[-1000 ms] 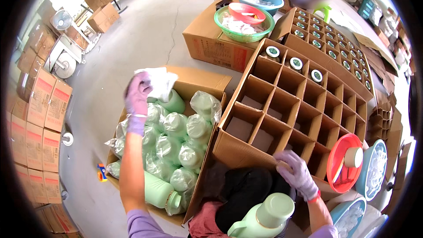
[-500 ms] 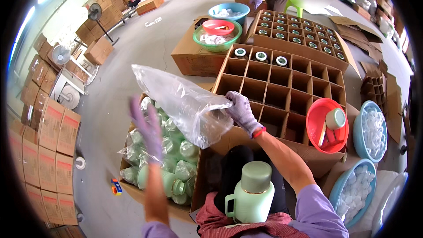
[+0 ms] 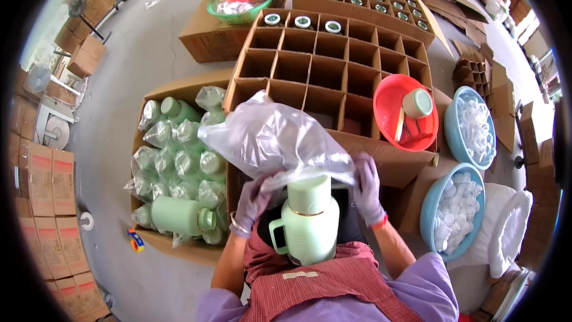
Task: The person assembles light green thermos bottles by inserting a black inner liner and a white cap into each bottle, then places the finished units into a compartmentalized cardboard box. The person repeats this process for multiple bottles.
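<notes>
A pale green vacuum jug (image 3: 311,229) with a side handle and a greyish-green cap stands upright in my lap. Over its top I spread a clear plastic bag (image 3: 283,137), whose mouth edge reaches the cap. My left hand (image 3: 252,203), in a light purple glove, is closed on the bag's left edge. My right hand (image 3: 367,189), gloved too and a little blurred, grips the bag's right edge. To the left, a carton (image 3: 173,247) holds several bagged green jugs, with an unbagged green jug (image 3: 179,216) lying on its side on top of them.
Ahead stands a divided carton (image 3: 333,77) with three capped bottles in its back row. A red basin (image 3: 390,92) with a cup and tools rests on its right corner. Blue basins (image 3: 429,203) of white parts stand at the right. A tape roll (image 3: 136,240) lies on the floor.
The bag has come down from the upper left to the jug's top. My left hand has moved right from above the carton to the bag's edge. The view has shifted.
</notes>
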A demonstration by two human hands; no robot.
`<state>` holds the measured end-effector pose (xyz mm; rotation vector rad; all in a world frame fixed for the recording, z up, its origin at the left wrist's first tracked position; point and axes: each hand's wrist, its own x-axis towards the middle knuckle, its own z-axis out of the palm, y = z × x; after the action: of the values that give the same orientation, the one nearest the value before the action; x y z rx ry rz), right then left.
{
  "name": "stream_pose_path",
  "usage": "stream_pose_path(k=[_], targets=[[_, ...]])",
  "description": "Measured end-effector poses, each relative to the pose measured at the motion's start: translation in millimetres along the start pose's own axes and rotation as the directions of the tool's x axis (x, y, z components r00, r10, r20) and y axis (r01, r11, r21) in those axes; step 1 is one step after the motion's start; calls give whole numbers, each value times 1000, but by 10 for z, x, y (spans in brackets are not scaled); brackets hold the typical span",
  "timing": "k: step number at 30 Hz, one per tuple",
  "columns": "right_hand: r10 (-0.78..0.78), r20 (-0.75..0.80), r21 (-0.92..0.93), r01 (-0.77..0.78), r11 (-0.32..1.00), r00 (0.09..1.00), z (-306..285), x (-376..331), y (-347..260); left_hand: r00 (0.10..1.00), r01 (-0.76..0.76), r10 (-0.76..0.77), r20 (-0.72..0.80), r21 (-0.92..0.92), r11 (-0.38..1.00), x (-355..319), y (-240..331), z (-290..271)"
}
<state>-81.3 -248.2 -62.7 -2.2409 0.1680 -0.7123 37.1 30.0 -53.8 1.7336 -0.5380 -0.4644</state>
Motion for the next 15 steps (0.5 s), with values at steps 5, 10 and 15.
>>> stream_pose_path(k=[5, 10, 15], targets=[[-323, 384, 53, 329, 943, 865, -294, -866, -245, 984, -81, 88, -153, 51, 995, -888, 38, 212], [-387, 710, 54, 503, 863, 588, -521, -1446, -232, 970, -105, 44, 240, 248, 963, -1920, -438, 85], [-332, 826, 64, 510, 858, 455, -458, -1436, -137, 898, 432, -418, 139, -463, 774, -997, 585, -326]])
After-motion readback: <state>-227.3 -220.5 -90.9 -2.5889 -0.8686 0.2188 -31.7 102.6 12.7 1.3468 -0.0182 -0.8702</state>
